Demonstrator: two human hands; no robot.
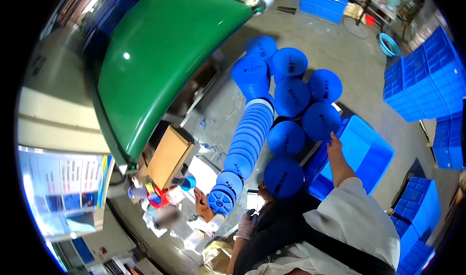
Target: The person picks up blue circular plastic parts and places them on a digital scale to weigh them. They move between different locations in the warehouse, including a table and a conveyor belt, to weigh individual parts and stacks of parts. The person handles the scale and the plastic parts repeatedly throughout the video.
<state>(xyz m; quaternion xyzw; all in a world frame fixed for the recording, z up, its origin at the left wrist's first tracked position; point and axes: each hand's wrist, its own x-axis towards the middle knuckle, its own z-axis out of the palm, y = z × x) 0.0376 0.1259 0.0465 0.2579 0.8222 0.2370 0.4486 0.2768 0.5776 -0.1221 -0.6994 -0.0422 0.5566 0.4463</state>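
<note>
Several stacks of blue round plastic discs stand on the grey table; one disc stack (pixel 321 121) is at its right side. My bare right hand (pixel 335 145) reaches up to the near right rim of that stack, fingertips stretched out against its edge. Nearest my body stands another disc stack (pixel 283 177). A leaning row of blue discs (pixel 248 132) runs down the middle of the table, ending in a spoked blue disc (pixel 221 202). My left hand (pixel 245 225), in a pale glove with dark fingertips, hangs by the table's near edge; its grip is unclear.
A green conveyor belt (pixel 170 56) rises at the left. A blue bin (pixel 361 153) stands right of the table. Cardboard (pixel 168 156), a blue cup (pixel 188 183) and wrapping clutter the near left. Blue crates (pixel 424 76) are piled at the right; another blue crate (pixel 323 2) stands far back.
</note>
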